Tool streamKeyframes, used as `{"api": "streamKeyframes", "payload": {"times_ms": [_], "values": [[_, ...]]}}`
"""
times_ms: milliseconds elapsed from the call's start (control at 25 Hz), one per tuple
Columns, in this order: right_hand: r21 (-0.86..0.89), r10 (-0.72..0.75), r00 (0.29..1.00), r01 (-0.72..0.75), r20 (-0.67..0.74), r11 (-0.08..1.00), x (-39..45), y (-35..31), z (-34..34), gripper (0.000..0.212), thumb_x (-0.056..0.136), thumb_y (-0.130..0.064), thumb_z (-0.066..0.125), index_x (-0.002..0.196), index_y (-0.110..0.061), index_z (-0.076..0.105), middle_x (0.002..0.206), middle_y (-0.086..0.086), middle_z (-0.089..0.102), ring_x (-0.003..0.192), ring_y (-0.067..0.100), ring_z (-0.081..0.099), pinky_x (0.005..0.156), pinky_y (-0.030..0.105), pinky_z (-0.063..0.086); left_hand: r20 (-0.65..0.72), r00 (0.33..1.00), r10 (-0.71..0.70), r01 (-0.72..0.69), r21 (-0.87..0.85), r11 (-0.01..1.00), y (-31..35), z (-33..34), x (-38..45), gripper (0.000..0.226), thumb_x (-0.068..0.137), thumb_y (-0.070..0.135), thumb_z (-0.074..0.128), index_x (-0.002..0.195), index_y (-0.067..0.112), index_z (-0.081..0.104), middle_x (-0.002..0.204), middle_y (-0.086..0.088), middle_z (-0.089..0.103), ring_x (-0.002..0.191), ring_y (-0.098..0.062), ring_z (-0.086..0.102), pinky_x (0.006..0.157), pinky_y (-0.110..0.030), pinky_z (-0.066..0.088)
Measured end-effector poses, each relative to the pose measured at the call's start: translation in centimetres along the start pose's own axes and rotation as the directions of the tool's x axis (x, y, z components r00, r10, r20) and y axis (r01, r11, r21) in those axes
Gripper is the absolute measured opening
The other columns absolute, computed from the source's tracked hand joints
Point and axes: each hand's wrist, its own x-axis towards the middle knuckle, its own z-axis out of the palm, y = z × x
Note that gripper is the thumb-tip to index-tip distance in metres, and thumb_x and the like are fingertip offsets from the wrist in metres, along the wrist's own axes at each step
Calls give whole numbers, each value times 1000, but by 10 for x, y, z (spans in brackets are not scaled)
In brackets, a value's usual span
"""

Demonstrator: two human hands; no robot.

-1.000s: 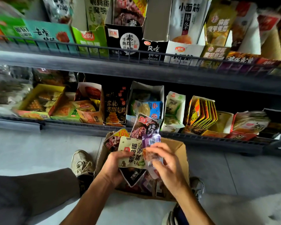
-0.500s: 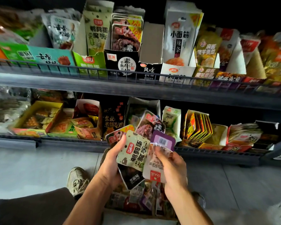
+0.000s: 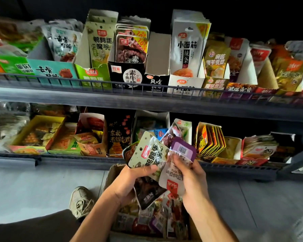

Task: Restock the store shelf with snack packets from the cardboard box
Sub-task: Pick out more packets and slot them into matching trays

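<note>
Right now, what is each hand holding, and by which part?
Left hand grips a fan of snack packets, pale green speckled packet in front, by their lower ends. Right hand pinches the purple-topped clear packet around its middle.

On the upper shelf, a white packet (image 3: 186, 49) reads 小面筋 and 辣条, a green one (image 3: 99, 43) reads 鹌鹑蛋 魔芋, a black carton (image 3: 126, 75) carries 红派 and 素牛排, the carton beside it (image 3: 156, 82) shows 风吃, and a yellow pack (image 3: 215, 61) says 麻酱 魔芋贡菜. A dark-red packet (image 3: 131, 48) bears 红派, 素 and a yellow corner with 10% (the rest hidden). Below, a black bag (image 3: 119, 135) reads 东北, and a purple packet (image 3: 183, 151) shows a barcode, digits too small to read.
</note>
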Motion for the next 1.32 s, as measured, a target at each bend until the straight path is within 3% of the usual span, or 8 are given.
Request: {"api": "streamKeyframes", "payload": {"times_ms": [200, 400, 600, 760, 880, 1080, 1200, 1320], "values": [[6, -56, 994, 56, 99, 998, 9, -8, -6, 40, 77, -12, 78, 114, -15, 64, 105, 13, 74, 99, 36, 70, 82, 51, 57, -75, 994, -75, 72, -39, 997, 0, 2, 0, 37, 72, 11, 73, 108, 6, 68, 104, -18, 75, 90, -35, 73, 83, -44, 55], [-195, -131, 955, 187, 266, 963, 5, -24, -1, 40, 80, -8, 75, 116, -20, 62, 101, 4, 75, 92, 24, 73, 74, 41, 60, -151, 985, -86, 82, -33, 996, 3, 16, 10, 37, 75, 3, 76, 111, 3, 67, 106, -22, 73, 96, -40, 72, 86, -53, 57], [-211, -163, 982, 180, 95, 961, 11, -35, 16, 32, 80, -26, 81, 109, -25, 67, 97, 2, 76, 85, 22, 75, 77, 51, 61, -201, 977, -75, 43, -162, 986, 8, 34, 20, 36, 79, 7, 75, 114, 0, 67, 105, -24, 73, 91, -40, 73, 72, -47, 61], [-433, -96, 955, 216, 282, 875, 15, -72, 3, 40, 79, -36, 80, 114, -38, 61, 106, -12, 74, 97, 6, 71, 87, 36, 57, -188, 982, 27, -58, -158, 986, 38, 43, 33, 39, 77, 12, 74, 115, 2, 67, 106, -22, 73, 90, -38, 73, 74, -47, 62], [-335, -164, 943, 260, 290, 906, 26, -111, -14, 30, 85, -20, 74, 114, -26, 69, 104, -5, 76, 99, 9, 71, 92, 32, 50, -78, 997, 10, -24, -174, 984, 57, 57, 39, 41, 71, 17, 73, 110, 5, 71, 105, -20, 74, 85, -34, 74, 69, -43, 62], [-343, -349, 897, 428, 271, 836, 32, -153, -29, 15, 89, -21, 69, 101, -30, 72, 101, -12, 75, 93, 0, 69, 71, 9, 50, -69, 998, 5, -16, -151, 988, 78, 79, 53, 46, 69, 6, 74, 114, 3, 69, 105, -22, 74, 91, -39, 73, 80, -51, 59], [-446, -681, 654, 743, 328, 499, 39, -176, -49, 17, 87, -23, 67, 102, -26, 75, 104, -7, 67, 99, 9, 66, 76, 15, 54, -118, 991, 63, -78, -124, 989, 86, 85, 61, 43, 72, 4, 74, 115, 6, 69, 103, -19, 75, 91, -37, 74, 83, -52, 58], [-508, -760, 269, 856, 592, -93, 52, -187, -54, 24, 90, -4, 67, 111, -10, 76, 120, 1, 62, 105, 11, 64, 72, 15, 57, -47, 997, 60, -66, -152, 986, 92, 97, 64, 41, 72, 6, 72, 113, 3, 69, 103, -21, 74, 82, -35, 74, 69, -45, 61]]}}
